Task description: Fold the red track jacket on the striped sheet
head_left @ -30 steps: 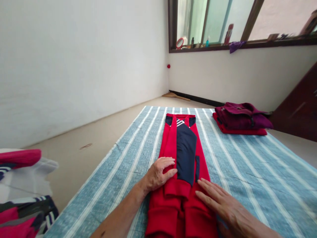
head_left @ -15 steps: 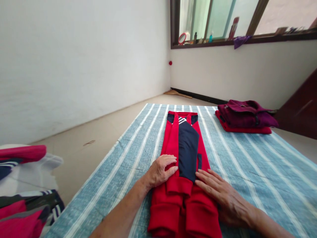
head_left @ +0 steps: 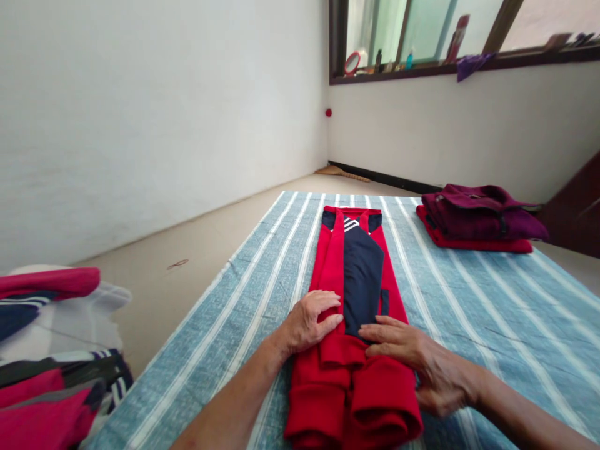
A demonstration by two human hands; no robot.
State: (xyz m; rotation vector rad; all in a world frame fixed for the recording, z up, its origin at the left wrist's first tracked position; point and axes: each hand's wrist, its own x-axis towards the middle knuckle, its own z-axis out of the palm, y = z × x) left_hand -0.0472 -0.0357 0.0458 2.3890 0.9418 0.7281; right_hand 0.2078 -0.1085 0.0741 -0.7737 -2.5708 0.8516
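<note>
A red garment with navy panels and white stripes point(head_left: 363, 275) lies folded into a long narrow strip on the blue-and-white striped cloth point(head_left: 253, 275). My left hand point(head_left: 312, 320) rests on its left edge, fingers extended and lying on the red fabric. On the right side, my right hand point(head_left: 412, 356) has its fingers stretched across the navy and red fabric, while its thumb side is down by the garment's right edge. The near end shows red cuffs; the right one is slightly raised and opened out.
Folded purple and red clothes point(head_left: 482, 219) are stacked at the far right of the cloth. More red, black and white clothes point(head_left: 51, 381) lie at the left. A window sill point(head_left: 422, 72) holds small items.
My right hand has shifted inward over the garment, and its wrist has lifted. The right cuff end has bunched upward. The view has moved slightly left.
</note>
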